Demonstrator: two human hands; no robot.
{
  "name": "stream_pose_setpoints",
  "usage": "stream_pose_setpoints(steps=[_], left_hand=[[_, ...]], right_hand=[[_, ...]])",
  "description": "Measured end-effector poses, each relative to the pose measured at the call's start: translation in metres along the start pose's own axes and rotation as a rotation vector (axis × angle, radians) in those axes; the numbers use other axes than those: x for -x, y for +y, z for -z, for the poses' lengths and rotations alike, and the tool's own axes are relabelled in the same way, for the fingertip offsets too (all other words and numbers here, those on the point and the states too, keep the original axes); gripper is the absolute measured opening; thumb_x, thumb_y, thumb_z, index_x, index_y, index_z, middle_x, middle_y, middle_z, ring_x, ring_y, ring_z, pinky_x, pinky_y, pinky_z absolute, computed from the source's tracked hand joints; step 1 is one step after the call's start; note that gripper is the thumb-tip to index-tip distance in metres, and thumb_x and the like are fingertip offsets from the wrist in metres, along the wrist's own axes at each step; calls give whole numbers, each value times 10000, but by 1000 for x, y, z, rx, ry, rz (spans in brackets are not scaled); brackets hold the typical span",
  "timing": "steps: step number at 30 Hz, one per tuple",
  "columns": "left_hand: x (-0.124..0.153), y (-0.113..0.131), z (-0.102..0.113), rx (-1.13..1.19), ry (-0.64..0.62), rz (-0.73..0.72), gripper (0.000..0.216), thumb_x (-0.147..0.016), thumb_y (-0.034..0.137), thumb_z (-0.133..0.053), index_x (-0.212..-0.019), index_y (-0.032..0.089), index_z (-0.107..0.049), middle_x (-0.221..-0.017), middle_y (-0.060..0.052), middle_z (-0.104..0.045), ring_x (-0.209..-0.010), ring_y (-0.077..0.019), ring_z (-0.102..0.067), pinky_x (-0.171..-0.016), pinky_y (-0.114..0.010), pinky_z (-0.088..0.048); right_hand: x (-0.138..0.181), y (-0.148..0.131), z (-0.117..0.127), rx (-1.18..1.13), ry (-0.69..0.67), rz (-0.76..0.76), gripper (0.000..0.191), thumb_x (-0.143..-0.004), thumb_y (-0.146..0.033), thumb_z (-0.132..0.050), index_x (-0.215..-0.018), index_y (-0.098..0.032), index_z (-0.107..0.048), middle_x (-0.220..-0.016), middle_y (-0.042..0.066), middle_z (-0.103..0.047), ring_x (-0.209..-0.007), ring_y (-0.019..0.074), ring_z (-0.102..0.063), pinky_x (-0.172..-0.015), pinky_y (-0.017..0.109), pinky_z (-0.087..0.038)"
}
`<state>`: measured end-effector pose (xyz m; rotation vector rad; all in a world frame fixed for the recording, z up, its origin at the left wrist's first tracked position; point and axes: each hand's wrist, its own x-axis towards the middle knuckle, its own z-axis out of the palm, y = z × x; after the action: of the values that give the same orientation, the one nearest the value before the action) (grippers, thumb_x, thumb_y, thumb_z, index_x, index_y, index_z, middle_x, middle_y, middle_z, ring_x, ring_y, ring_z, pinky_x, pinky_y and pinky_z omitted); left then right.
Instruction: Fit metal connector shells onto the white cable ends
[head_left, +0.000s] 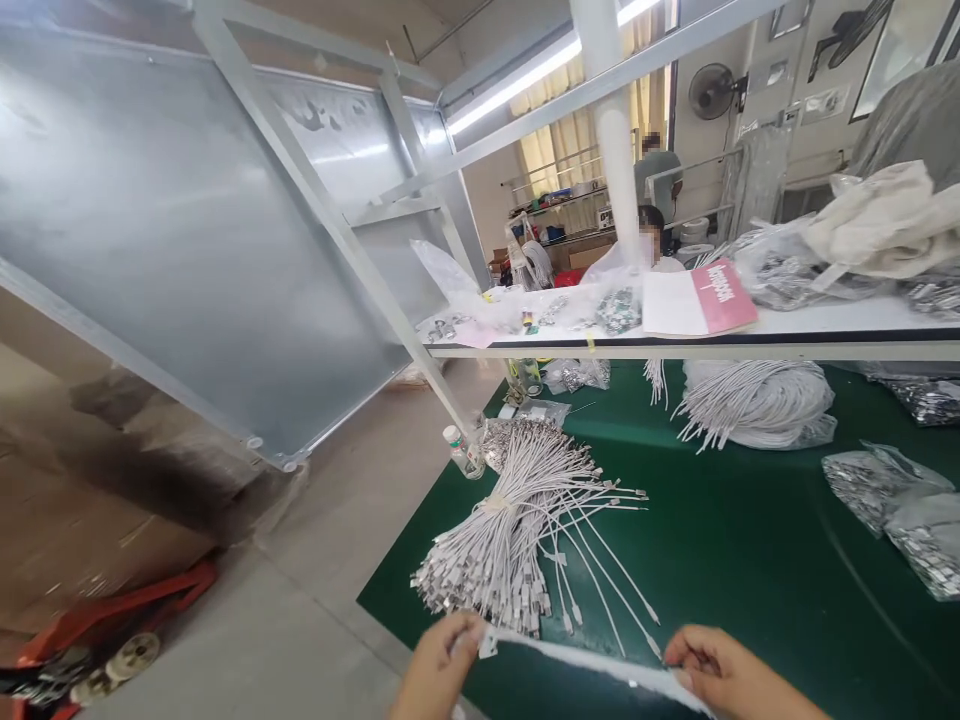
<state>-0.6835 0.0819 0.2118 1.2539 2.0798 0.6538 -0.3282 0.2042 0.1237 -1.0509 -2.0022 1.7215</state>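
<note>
My left hand (450, 648) is closed, thumb and fingers pinching one end of a white cable (577, 655) low in the head view. My right hand (705, 665) is closed on the cable's other end. Between the hands the cable is stretched out and smeared by motion, so its detail is unclear. A small white piece (488, 641) shows at my left fingertips. Just beyond my hands lies a big tied bundle of short white cables (499, 505) with metal-tipped plugs. Several loose cables (600, 560) fan out from it toward my right hand.
The green table (750, 540) holds a small bottle (464, 452), a coiled bag of white cables (757, 405) and bags of metal parts (892, 510). Above runs a shelf (810, 338) with a pink-and-white notebook (701, 300). Two people (660, 170) are in the background.
</note>
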Motion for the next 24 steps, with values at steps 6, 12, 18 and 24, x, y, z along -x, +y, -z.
stream_pose_setpoints(steps=[6,12,18,24], left_hand=[[-82,-36,82,18,332,6,527,-791,617,-484,-966,165,-692,-985,-113,-721,-976,-303,-661,-887,-385,-526],[-137,-57,69,-127,555,56,706,-881,412,-437,-1459,21,-328,-1522,-268,-328,-1428,-362,-300,-1133,-510,-301],[-150,-44,11,-301,215,-41,730,-836,365,-581,-1483,122,-343,-1574,-186,-299,-1461,-342,-245,-1188,-540,-116],[-200,-17,-25,-452,-76,-6,573,-849,417,-675,-1333,153,-517,-1449,-147,-474,-1332,-326,-434,-1106,-545,-315]], right_hand=[[-170,-122,6,241,129,229,222,-916,-370,-606,-924,-153,-651,-926,41,-670,-857,187,-638,-816,395,-520],[-269,-157,-34,343,411,360,532,-937,-367,-575,-1425,-227,-417,-1534,124,-352,-1368,341,-382,-1103,601,-320],[-156,-23,-103,522,446,116,554,-819,-353,-536,-1354,-209,-538,-1445,148,-502,-1327,355,-484,-1054,532,-454],[9,122,-107,661,741,-335,746,-793,-546,-412,-1475,-246,-382,-1199,216,-669,-1073,512,-634,-838,718,-511]])
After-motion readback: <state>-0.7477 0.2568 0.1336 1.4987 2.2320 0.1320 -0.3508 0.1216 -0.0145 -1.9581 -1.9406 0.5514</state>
